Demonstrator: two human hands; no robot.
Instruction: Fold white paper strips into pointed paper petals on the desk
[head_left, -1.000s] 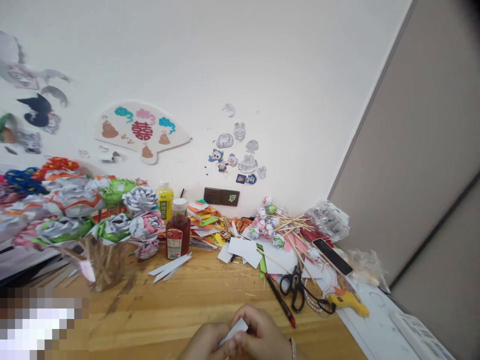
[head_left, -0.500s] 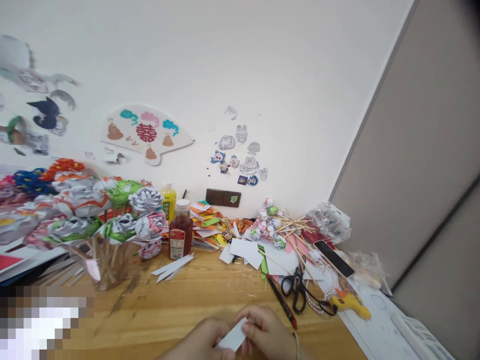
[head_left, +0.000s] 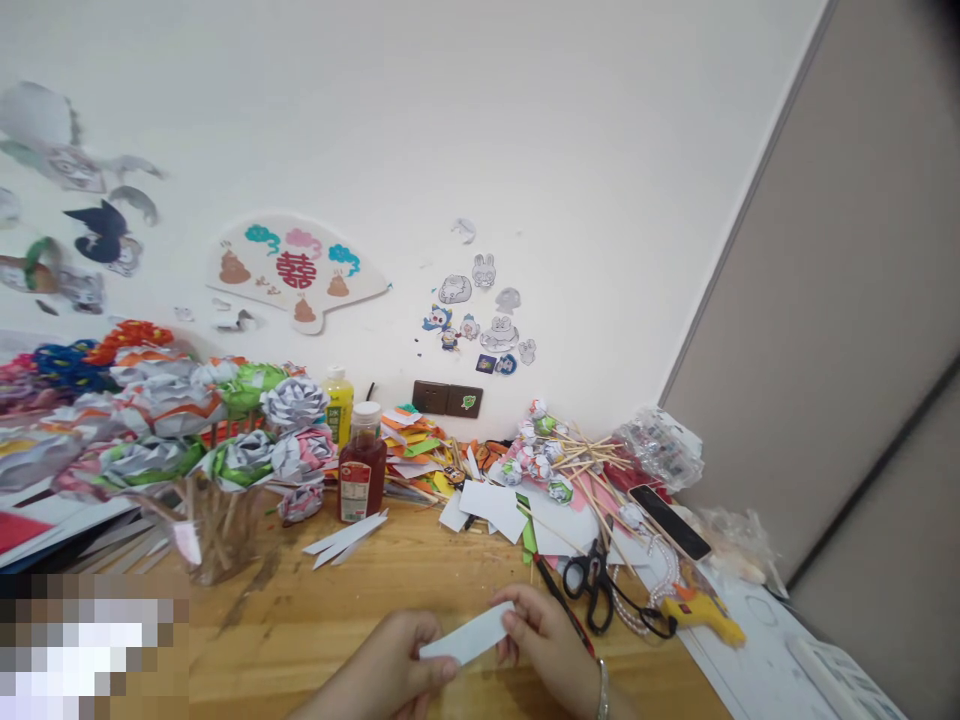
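A white paper strip point(head_left: 469, 634) is stretched between my two hands, low over the wooden table. My left hand point(head_left: 401, 662) pinches its near left end, thumb on top. At the far right end, my right hand point(head_left: 541, 640) grips the strip between thumb and fingers; a bracelet circles that wrist. Beyond my hands, more white paper strips point(head_left: 345, 540) lie loose on the wood. A red-and-black pen point(head_left: 562, 603) and black-handled scissors point(head_left: 590, 580) rest close to my right hand.
Paper flowers on sticks stand in a clear container point(head_left: 217, 545) at left. Behind the strips are a red-brown bottle point(head_left: 362, 470) and a yellow bottle point(head_left: 340, 405). To the right lie a phone point(head_left: 670, 522), a yellow glue gun point(head_left: 705, 615) and wooden sticks point(head_left: 592, 450). A wall closes the back.
Both hands have risen a little away from me, and the left has shifted left. More of the paper strip now shows between them.
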